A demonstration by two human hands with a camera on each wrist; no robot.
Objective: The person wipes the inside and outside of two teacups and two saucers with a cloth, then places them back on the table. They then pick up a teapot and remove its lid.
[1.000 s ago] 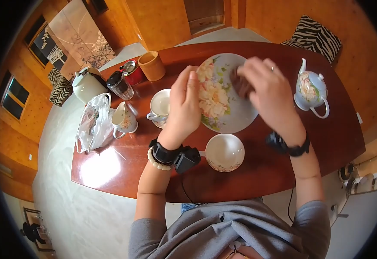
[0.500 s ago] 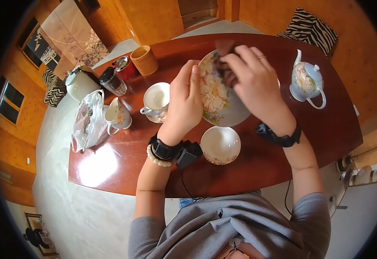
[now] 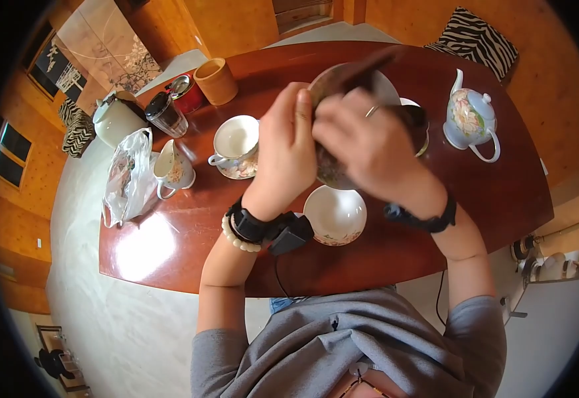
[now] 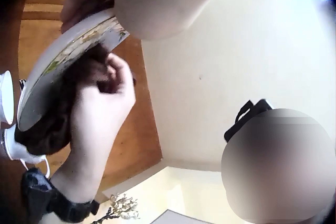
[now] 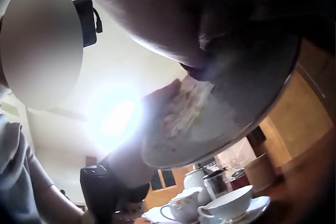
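Observation:
My left hand (image 3: 283, 149) grips the left edge of a large floral plate (image 3: 386, 86) and holds it tilted up above the table. In the left wrist view the plate (image 4: 63, 58) stands steeply on edge. My right hand (image 3: 369, 149) clutches a dark brown cloth (image 4: 44, 124) and presses it against the plate. The right wrist view shows the plate (image 5: 231, 113) close up, with the left hand's fingers (image 5: 157, 103) at its far rim. Motion blurs the plate's top edge.
On the red-brown table (image 3: 488, 199) stand a white bowl (image 3: 334, 213), a cup on a saucer (image 3: 236, 142), a floral jug (image 3: 170, 172), a plastic bag (image 3: 127, 182), a glass jar (image 3: 165, 113), a wooden cup (image 3: 215, 81) and a floral teapot (image 3: 472, 119).
The plate lay flat on the table a second ago; my left hand has lifted and tilted it. My right hand has swept the cloth across it toward me.

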